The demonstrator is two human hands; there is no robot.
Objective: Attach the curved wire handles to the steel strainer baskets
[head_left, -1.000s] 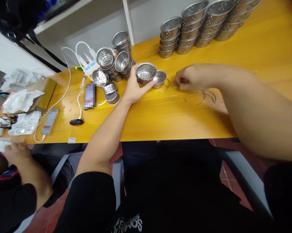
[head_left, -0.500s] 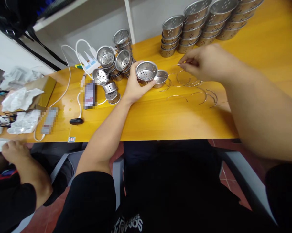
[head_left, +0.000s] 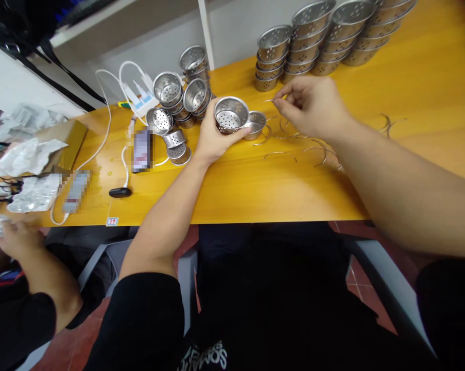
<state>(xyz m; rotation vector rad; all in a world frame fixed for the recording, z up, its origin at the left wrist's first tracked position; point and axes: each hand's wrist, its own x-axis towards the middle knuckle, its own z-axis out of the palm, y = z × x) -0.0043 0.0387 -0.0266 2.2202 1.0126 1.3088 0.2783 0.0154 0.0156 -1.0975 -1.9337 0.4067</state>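
A perforated metal cup (head_left: 231,114) is gripped in my left hand (head_left: 212,136), its mouth tilted up toward me. Just behind and right of it stands a second metal cup (head_left: 255,125), partly covered by my thumb. My right hand (head_left: 307,105) pinches a thin curved wire (head_left: 270,100) between thumb and fingertips; the wire points left, a short way from the held cup and apart from it. On the table below my right hand lie several loose curved wires (head_left: 281,153), some hidden by my forearm.
Tall stacks of perforated cups (head_left: 271,62) stand at the back right. More cups (head_left: 168,93) are piled left of my left hand, near a power strip (head_left: 145,103). A phone (head_left: 142,150) and white cables lie further left. A co-worker's hand (head_left: 21,239) holds something white at the far left.
My right hand has moved left toward the held cup, bringing the wire closer to it. Wires behind my right wrist have come into view. My left hand keeps its hold on the cup.
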